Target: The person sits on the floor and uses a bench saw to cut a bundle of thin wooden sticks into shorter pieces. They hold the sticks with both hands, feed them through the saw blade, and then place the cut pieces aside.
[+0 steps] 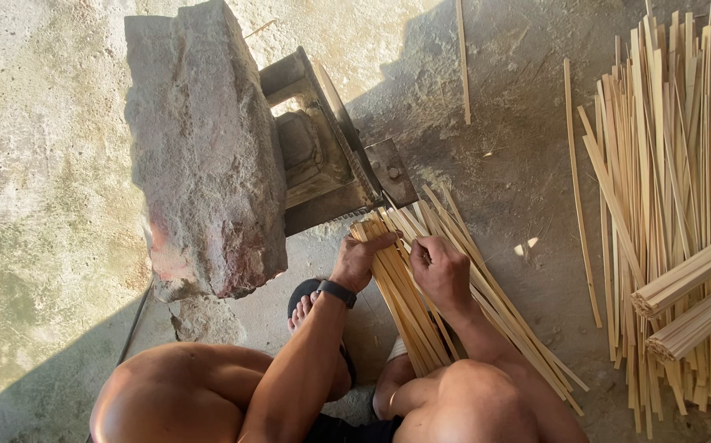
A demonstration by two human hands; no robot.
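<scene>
— On the concrete floor (36,164), what do you see?

— I see my left hand (361,258) wrapped around a bundle of bamboo strips (409,316), fingers closed over its top end. My right hand (442,271) pinches a single strip at the same bundle.

— Where does the bundle sit?

— It leans between my knees, its upper end just beside the metal cutter (331,152) weighted by a big stone block (204,156). Loose bamboo strips (667,164) and tied bundles (692,295) lie well apart, to my right.

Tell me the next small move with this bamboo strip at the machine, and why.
Probably ease the strip forward with the right hand into the machine: its tip sits at the metal guide, while the left hand steadies the bundle.
</scene>
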